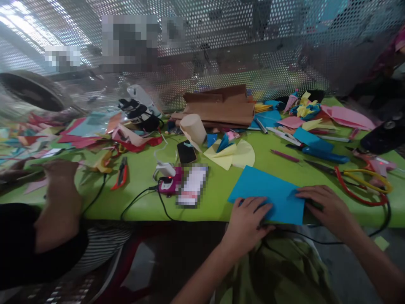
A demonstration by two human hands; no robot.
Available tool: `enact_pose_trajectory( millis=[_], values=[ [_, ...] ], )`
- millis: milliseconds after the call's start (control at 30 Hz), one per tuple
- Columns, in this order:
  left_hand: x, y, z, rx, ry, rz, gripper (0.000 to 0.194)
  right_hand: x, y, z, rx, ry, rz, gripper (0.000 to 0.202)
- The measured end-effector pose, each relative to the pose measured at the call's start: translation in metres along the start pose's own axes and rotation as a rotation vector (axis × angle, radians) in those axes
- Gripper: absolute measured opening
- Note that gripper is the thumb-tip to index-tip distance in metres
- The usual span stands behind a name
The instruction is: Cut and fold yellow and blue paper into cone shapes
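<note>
A blue sheet of paper lies at the table's near edge, in front of me. The fingers of my left hand rest over its lower left part, slightly curled, with the thumb by the near edge. At the right edge of the sheet is my right hand, fingers on top and the thumb tucked lower, holding that side. Just beyond the sheet lie a pale yellow paper circle and a purple pencil. Scissors with red and yellow handles lie to the right of my right hand.
A phone lies beside a magenta power strip with cables. Orange-handled pliers are further left, near a co-worker's arm. Brown folded material and coloured paper scraps line the back, before a perforated metal screen.
</note>
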State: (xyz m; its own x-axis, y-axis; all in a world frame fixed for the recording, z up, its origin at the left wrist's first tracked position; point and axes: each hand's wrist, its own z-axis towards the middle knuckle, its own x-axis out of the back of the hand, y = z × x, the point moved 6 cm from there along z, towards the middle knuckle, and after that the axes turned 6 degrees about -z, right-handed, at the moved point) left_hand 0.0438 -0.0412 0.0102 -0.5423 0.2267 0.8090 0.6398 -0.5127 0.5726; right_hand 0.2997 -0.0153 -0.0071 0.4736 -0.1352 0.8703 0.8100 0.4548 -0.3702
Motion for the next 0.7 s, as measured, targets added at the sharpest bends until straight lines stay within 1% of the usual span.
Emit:
enact_pose_trajectory(
  millis=[100, 133, 233, 333, 533, 633, 700],
  values=[
    [0.002, -0.004, 0.007, 0.087, 0.093, -0.062, 0.015, 0.002, 0.005, 0.005, -0.056, 0.002, 0.030, 0.022],
    [0.003, -0.007, 0.010, 0.127, 0.129, -0.075, 0.011, 0.003, 0.006, 0.007, -0.078, 0.000, 0.035, 0.023],
    [0.006, -0.012, 0.016, 0.234, 0.229, -0.024, 0.020, 0.003, 0.010, 0.013, -0.132, 0.000, 0.029, 0.027],
    [0.008, -0.015, 0.021, 0.277, 0.287, 0.080, 0.023, 0.002, 0.012, 0.016, -0.163, -0.005, 0.010, 0.029],
    [0.006, -0.020, 0.024, 0.305, 0.318, 0.135, 0.013, -0.004, 0.015, 0.015, -0.211, 0.012, -0.017, 0.029],
    [0.005, -0.022, 0.022, 0.335, 0.336, 0.140, 0.004, -0.007, 0.016, 0.012, -0.213, 0.003, -0.016, 0.028],
    [0.005, -0.023, 0.022, 0.349, 0.334, 0.130, 0.018, -0.007, 0.016, 0.011, -0.200, 0.002, -0.013, 0.028]
  ],
)
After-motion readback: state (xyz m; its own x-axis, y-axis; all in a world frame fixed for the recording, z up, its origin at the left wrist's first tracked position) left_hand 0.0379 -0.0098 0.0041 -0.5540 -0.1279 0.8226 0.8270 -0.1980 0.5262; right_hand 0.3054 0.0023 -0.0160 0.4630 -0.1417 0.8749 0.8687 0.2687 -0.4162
